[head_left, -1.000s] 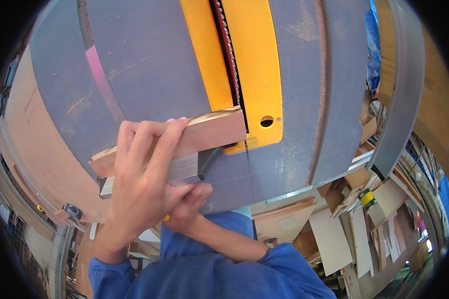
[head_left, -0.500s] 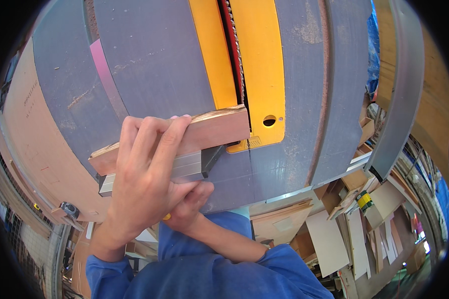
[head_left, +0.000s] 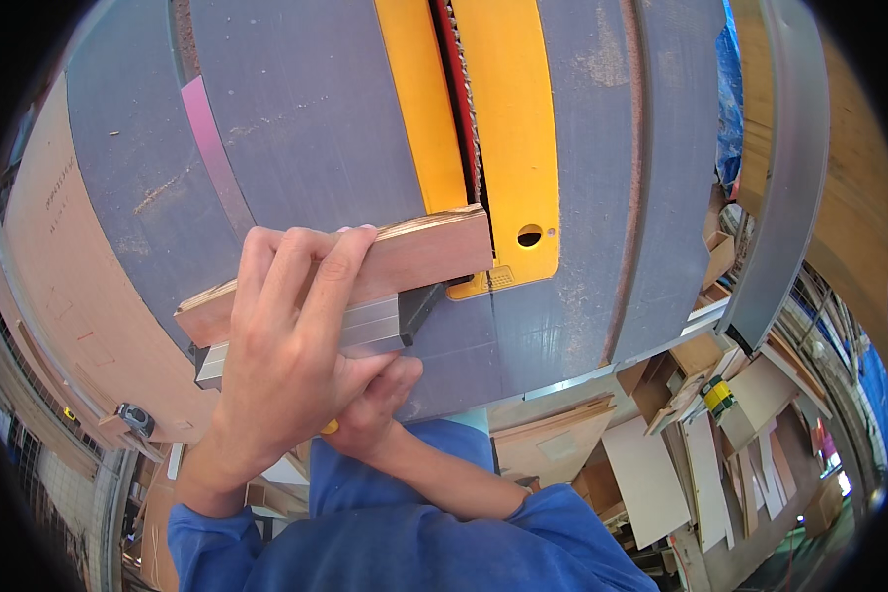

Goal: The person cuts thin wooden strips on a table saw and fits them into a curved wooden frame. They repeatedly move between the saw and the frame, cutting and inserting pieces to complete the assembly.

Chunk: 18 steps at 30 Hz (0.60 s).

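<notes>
My left hand [head_left: 286,365] lies over a brown wooden strip [head_left: 424,255] and presses it against a grey metal gauge fence [head_left: 370,326] on the grey saw table [head_left: 296,118]. The strip's right end sits at the near end of the toothed saw blade [head_left: 459,89] in the yellow insert plate [head_left: 513,128]. My right hand [head_left: 380,405] is tucked under my left hand, curled around a handle with a bit of yellow showing behind the gauge; most of it is hidden.
A pink stripe [head_left: 215,148] runs along the table left of the blade. A long grey rail [head_left: 789,168] stands at the right. Below the table edge lie several board offcuts and cardboard pieces [head_left: 661,464]. A large plywood sheet [head_left: 59,257] is at the left.
The strip and gauge have slid forward along the table, bringing the strip's right end up to the near end of the blade. Both hands kept their hold.
</notes>
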Available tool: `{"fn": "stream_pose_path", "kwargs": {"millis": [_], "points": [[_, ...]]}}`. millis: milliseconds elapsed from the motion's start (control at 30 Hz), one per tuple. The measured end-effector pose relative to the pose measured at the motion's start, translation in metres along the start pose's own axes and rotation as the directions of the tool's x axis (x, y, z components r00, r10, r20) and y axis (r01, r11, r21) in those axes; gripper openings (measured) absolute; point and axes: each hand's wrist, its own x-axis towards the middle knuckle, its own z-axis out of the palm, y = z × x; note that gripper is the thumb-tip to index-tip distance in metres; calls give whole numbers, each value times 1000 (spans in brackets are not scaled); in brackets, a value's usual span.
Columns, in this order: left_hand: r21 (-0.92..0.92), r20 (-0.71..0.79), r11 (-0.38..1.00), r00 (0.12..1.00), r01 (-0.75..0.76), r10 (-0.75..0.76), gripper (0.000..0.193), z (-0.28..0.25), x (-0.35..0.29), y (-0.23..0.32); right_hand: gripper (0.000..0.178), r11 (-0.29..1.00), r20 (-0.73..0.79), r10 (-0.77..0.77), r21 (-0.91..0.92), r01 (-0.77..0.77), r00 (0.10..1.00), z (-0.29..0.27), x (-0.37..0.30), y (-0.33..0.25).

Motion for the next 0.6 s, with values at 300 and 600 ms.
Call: {"fn": "stream_pose_path", "kwargs": {"millis": [300,600], "points": [[4,-4,1000,1000,2,-2,85,-1,-1,1,26,994,144,82,61,-91,986,-3,-6,2],[6,-19,1000,1000,-23,23,80,1,-1,-2,28,998,111,37,46,-43,993,-3,-3,2]]}}
